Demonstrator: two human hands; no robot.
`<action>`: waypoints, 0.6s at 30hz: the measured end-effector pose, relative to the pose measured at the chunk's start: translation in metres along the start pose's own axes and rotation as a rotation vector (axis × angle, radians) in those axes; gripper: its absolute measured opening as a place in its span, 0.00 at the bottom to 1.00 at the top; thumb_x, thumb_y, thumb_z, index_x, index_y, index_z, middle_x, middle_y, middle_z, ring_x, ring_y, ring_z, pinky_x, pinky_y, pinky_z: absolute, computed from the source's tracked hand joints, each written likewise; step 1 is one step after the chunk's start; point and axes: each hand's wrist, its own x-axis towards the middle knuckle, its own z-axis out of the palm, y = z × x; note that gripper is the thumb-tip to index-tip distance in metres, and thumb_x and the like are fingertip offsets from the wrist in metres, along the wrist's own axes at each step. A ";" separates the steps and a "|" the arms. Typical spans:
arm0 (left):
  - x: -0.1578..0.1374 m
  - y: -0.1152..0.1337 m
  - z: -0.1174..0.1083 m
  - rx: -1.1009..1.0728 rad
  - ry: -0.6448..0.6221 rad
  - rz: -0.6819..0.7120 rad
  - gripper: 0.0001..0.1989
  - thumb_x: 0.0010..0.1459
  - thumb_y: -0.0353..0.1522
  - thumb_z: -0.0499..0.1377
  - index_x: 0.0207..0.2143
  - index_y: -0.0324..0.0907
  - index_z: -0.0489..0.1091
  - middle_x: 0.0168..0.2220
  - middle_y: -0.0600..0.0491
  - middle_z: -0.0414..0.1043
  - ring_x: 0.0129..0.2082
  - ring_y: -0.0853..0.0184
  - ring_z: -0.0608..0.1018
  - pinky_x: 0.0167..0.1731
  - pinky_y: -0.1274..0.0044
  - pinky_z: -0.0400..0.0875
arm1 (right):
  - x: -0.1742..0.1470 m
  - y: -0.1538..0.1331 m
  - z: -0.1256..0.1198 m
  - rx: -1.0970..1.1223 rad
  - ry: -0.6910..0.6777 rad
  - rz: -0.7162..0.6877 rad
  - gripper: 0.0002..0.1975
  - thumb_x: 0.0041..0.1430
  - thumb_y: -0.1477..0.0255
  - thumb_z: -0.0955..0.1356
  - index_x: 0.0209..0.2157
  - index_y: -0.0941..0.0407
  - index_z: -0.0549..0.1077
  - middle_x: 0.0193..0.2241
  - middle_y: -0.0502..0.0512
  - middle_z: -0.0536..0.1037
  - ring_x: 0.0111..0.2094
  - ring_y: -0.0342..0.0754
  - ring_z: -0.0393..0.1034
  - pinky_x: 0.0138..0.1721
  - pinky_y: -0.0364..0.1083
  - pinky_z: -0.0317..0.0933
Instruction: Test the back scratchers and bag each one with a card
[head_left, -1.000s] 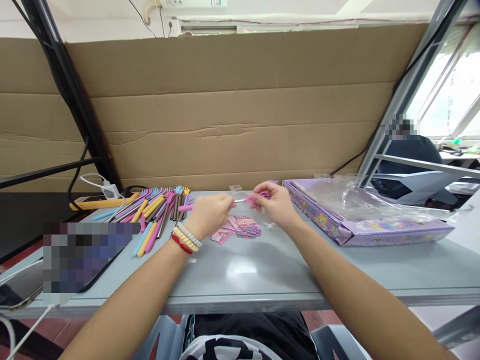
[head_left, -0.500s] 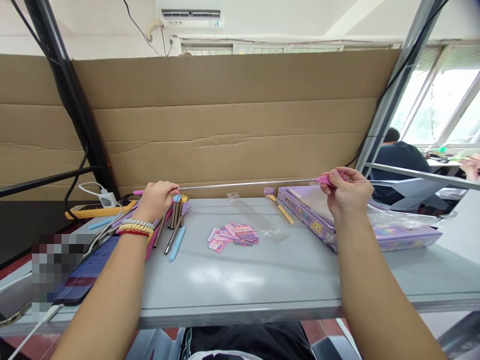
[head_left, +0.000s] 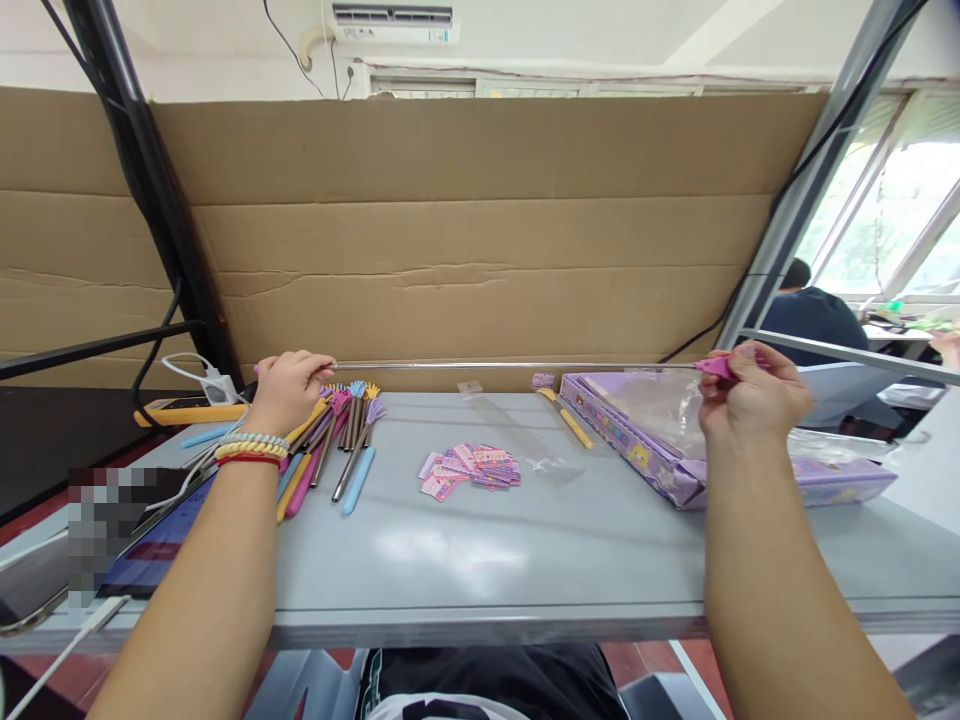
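Two hands, now well apart. A second ago they were close together over the middle of the desk, pinching a short pink item; half a second ago the rod was already drawn long; now it spans wider yet, right hand further right. Reads as a telescopic pointer pulled to, or near, full length — a judgement, not seen directly.

Left hand: closed round the pink handle end, held just above the pile of collapsed pointers, bracelets on the wrist.

Telescopic pointer: thin silver rod, straight and roughly level, hanging above the back of the desk in front of the cardboard wall. Sections taper toward the right; joints too fine to count.

Beneath it: clear sleeve, small stack of pink cards, one yellow pointer.

Right hand: fingers pinched shut on the pink tip piece, held over the purple box, which carries loose plastic film.

Another person sits beyond the frame, far right.
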 end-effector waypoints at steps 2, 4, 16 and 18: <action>-0.001 -0.004 0.001 0.002 -0.071 -0.036 0.15 0.56 0.36 0.49 0.37 0.45 0.74 0.39 0.48 0.77 0.44 0.57 0.74 0.46 0.65 0.60 | -0.004 0.005 0.002 -0.057 -0.015 0.030 0.06 0.55 0.81 0.64 0.27 0.58 0.67 0.16 0.48 0.70 0.13 0.40 0.64 0.12 0.37 0.48; -0.001 -0.007 0.002 -0.010 -0.163 -0.073 0.15 0.55 0.36 0.49 0.38 0.45 0.74 0.40 0.48 0.77 0.45 0.56 0.74 0.45 0.65 0.62 | -0.008 0.010 0.005 -0.096 -0.034 0.061 0.08 0.60 0.73 0.62 0.28 0.59 0.68 0.18 0.51 0.71 0.14 0.41 0.64 0.12 0.38 0.49; -0.001 -0.001 -0.002 -0.176 -0.338 -0.076 0.19 0.52 0.42 0.49 0.34 0.45 0.75 0.36 0.51 0.78 0.38 0.59 0.77 0.37 0.74 0.69 | -0.008 0.015 0.006 -0.045 -0.030 0.127 0.25 0.65 0.58 0.48 0.30 0.58 0.65 0.24 0.52 0.71 0.16 0.41 0.66 0.12 0.40 0.55; 0.001 0.024 -0.004 -0.179 -0.349 0.001 0.19 0.54 0.42 0.48 0.35 0.44 0.75 0.37 0.51 0.78 0.38 0.60 0.77 0.37 0.75 0.69 | -0.020 0.020 0.013 -0.079 -0.101 0.124 0.24 0.65 0.58 0.50 0.29 0.58 0.65 0.22 0.51 0.71 0.15 0.40 0.66 0.11 0.39 0.53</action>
